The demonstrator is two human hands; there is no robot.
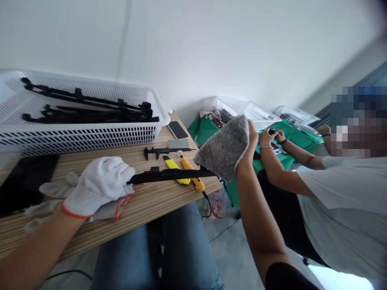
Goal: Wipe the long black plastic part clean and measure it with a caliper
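- Step in hand, by my read: wiping a long black strip [169, 174] with a grey cloth [225, 147].
- Left hand [101, 183], in a white knit glove, clamped round the near end of the strip; bare fingertip peeks out under it.
- Right hand [250, 141] bunched into the cloth, fingers hidden inside the fold, cloth wrapped over the strip's far end.
- Strip held level above the wooden table [145, 201], spanning from left hand across to right hand.
- Strip look: flat, narrow, matte black, small raised block on top just past the left hand; looks rigid, no sag.
- Next move likely calls for a firm left grip while the cloth slides along the strip toward the glove.
- Under the strip, between the hands: yellow cutter [175, 168], orange-handled tool [192, 174].
- Beyond those: black caliper [165, 151], phone [177, 130].
- Far side of left hand: white basket [90, 137] holding more black strips [87, 106].
- Spare white glove [54, 191] lying beneath the left wrist.
- Right of the right hand: another person's hands [272, 137] busy over a green table [208, 129], separate work.
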